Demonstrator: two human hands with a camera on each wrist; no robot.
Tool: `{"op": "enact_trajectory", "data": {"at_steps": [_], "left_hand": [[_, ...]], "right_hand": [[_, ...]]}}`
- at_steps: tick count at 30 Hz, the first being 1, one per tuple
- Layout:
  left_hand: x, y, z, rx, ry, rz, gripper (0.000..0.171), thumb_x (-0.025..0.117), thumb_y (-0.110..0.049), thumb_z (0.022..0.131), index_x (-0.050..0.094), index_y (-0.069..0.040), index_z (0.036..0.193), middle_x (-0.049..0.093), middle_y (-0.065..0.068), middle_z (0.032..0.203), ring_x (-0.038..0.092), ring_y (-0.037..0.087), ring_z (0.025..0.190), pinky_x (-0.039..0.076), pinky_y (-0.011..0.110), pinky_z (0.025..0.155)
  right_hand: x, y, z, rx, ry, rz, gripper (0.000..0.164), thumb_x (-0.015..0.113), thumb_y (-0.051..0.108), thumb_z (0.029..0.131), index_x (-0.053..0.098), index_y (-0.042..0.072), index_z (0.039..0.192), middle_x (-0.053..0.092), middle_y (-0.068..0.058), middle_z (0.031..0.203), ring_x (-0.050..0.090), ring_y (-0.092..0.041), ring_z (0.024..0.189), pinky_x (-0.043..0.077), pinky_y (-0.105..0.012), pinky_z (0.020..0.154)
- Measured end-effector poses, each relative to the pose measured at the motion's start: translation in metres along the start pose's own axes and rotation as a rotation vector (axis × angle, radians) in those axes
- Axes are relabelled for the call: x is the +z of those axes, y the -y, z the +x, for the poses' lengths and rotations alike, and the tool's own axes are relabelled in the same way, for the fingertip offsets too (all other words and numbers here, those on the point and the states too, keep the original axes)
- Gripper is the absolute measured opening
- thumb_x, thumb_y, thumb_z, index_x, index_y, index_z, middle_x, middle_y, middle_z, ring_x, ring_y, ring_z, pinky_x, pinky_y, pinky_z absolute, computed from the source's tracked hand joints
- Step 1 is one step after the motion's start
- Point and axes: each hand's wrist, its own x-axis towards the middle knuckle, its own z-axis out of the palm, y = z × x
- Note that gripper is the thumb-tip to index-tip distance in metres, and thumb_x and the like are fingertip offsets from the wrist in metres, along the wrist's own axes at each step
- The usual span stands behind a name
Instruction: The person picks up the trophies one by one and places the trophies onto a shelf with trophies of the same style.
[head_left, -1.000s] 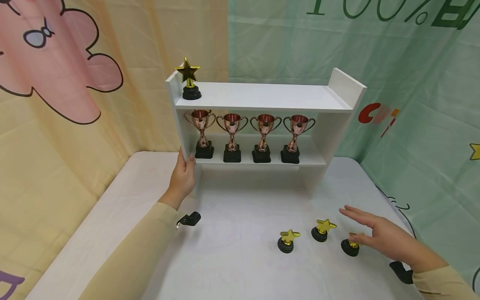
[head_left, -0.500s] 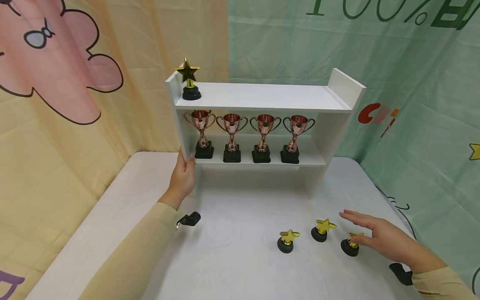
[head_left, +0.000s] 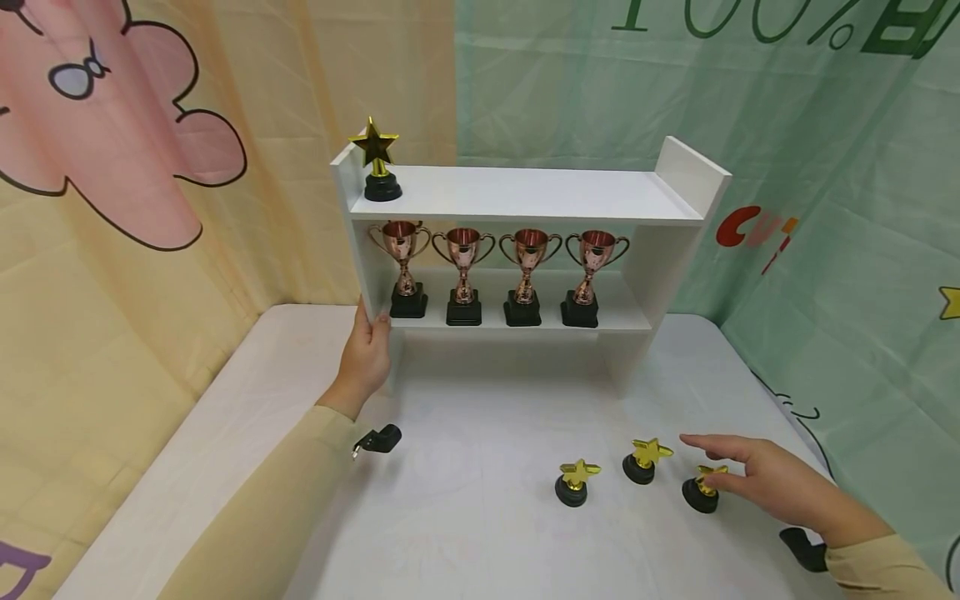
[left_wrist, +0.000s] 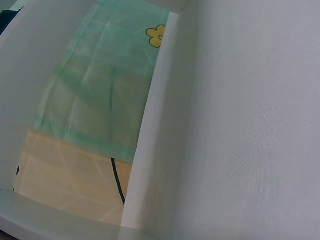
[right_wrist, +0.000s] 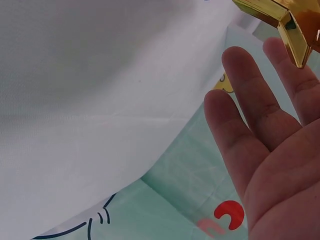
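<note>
My left hand (head_left: pixel 365 358) grips the lower left side of a white shelf unit (head_left: pixel 525 193), thumb at the front edge. Several rose-gold two-handled trophy cups (head_left: pixel 464 246) on black bases stand in a row on its middle board. A gold star trophy (head_left: pixel 382 185) stands at the left end of the top board. My right hand (head_left: pixel 783 483) hovers with extended fingers at the rightmost small star trophy (head_left: pixel 699 497) on the table. In the right wrist view, part of a gold star (right_wrist: pixel 292 35) shows by the fingers (right_wrist: pixel 250 80); the thumb is out of sight.
Two more small star trophies, a left one (head_left: pixel 572 490) and a middle one (head_left: pixel 639 469), stand on the white-covered table (head_left: pixel 465 533). Patterned curtains (head_left: pixel 847 217) hang behind and beside the table. The left wrist view shows only shelf panels, curtain and white surface.
The fingers of my right hand have dipped slightly toward the rightmost star trophy. My left hand, the shelf unit and the trophies stay put.
</note>
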Motion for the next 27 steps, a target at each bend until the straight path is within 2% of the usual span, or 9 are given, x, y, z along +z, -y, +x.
{"op": "enact_trajectory", "data": {"at_steps": [5,8,12,16,22,27], "left_hand": [[0.0,-0.001,0.0,-0.001,-0.004,0.003,0.06,0.03,-0.027,0.116,0.006,-0.025,0.171,0.021,0.016,0.174,0.022,0.04,0.161,0.022,0.062,0.128],[0.0,0.0,0.0,0.008,-0.003,0.005,0.06,0.03,-0.026,0.116,0.006,-0.025,0.171,0.021,0.016,0.174,0.021,0.04,0.161,0.022,0.062,0.128],[0.0,0.0,0.001,0.013,0.001,0.007,0.06,0.029,-0.026,0.116,0.005,-0.025,0.171,0.02,0.015,0.175,0.02,0.039,0.161,0.021,0.062,0.128],[0.0,0.0,0.0,0.015,0.008,0.006,0.061,0.03,-0.026,0.116,0.003,-0.024,0.171,0.019,0.015,0.175,0.02,0.04,0.161,0.021,0.063,0.128],[0.0,0.0,0.0,0.025,0.005,0.001,0.061,0.029,-0.026,0.116,0.004,-0.024,0.171,0.019,0.016,0.175,0.02,0.04,0.161,0.021,0.064,0.128],[0.0,0.0,-0.001,0.016,0.004,0.001,0.061,0.03,-0.027,0.116,0.005,-0.026,0.171,0.02,0.016,0.174,0.022,0.04,0.161,0.022,0.063,0.127]], "right_hand": [[0.0,-0.002,0.0,-0.008,0.001,-0.038,0.058,0.081,0.036,0.09,0.066,0.021,0.144,0.068,-0.006,0.142,0.069,-0.028,0.116,0.059,-0.034,0.089],[-0.001,-0.004,0.0,-0.009,-0.001,-0.045,0.057,0.082,0.036,0.09,0.067,0.021,0.143,0.069,-0.006,0.141,0.07,-0.027,0.115,0.058,-0.028,0.087],[-0.003,-0.006,0.0,-0.011,-0.003,-0.058,0.054,0.082,0.035,0.09,0.069,0.02,0.14,0.071,-0.005,0.137,0.07,-0.025,0.113,0.059,-0.034,0.089],[-0.005,-0.007,0.001,0.006,0.014,-0.061,0.05,0.082,0.034,0.091,0.071,0.021,0.138,0.073,-0.003,0.134,0.068,-0.016,0.109,0.06,-0.04,0.091],[-0.006,-0.009,0.001,0.004,0.041,-0.05,0.045,0.08,0.032,0.092,0.073,0.02,0.134,0.074,-0.001,0.131,0.064,-0.002,0.109,0.059,-0.034,0.09],[-0.007,-0.011,0.002,0.003,0.078,-0.002,0.04,0.08,0.029,0.092,0.075,0.021,0.131,0.075,-0.001,0.131,0.07,-0.016,0.116,0.06,-0.033,0.09]]}}
